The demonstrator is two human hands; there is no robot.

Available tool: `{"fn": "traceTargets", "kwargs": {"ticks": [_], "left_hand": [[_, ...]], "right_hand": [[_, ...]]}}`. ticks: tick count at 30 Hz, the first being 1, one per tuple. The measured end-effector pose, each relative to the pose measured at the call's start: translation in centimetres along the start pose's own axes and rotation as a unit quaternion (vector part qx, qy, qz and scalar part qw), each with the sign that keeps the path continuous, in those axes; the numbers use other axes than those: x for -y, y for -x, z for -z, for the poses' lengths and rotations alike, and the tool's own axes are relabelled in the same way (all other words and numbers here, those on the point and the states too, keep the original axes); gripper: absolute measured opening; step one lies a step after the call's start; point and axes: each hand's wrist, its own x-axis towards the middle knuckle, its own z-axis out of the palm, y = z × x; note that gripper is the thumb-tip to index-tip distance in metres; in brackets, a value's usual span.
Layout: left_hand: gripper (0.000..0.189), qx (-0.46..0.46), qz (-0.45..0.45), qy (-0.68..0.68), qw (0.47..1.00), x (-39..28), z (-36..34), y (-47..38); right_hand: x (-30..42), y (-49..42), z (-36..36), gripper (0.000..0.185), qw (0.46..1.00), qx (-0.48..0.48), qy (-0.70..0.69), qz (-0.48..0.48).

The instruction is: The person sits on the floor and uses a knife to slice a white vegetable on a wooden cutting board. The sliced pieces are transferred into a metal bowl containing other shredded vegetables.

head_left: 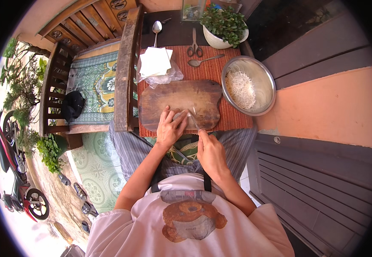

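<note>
A worn wooden cutting board (179, 96) lies before me on an orange-red woven mat (237, 123). My right hand (212, 154) grips a knife (193, 119), its blade pointing away from me over the board's near edge. Beside the blade, my left hand (170, 127) presses its fingertips on a small white piece (188, 114) on the board; whether it also pinches the piece, I cannot tell. A thin pale sliver lies just right of the blade. To the right stands a steel bowl (266, 86) with a heap of white shreds (242, 90) in it.
Behind the board are white square sheets (155, 61) on a plastic bag (173, 75), scissors (194, 46), a spoon (202, 61) on the mat and another spoon (156, 30) farther back. A potted plant (224, 25) stands back right. A wooden bench (126, 70) adjoins the left side, a wall the right.
</note>
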Motion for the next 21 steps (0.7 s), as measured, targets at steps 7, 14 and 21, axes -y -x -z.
{"fn": "traceTargets", "kwargs": {"ticks": [7,14,21], "left_hand": [[0.037,-0.003,-0.004,0.002,1.000,0.0,0.0,0.0],[0.037,0.000,0.003,0.001,1.000,0.0,-0.1,0.0],[0.038,-0.001,-0.001,-0.003,1.000,0.0,-0.1,0.0]], "right_hand": [[1.2,-0.9,0.8,0.014,0.998,0.052,0.021,-0.028],[2.0,-1.0,1.1,0.012,0.996,0.070,0.031,-0.049],[1.9,-0.2,1.5,0.013,0.996,0.076,0.023,-0.045]]}}
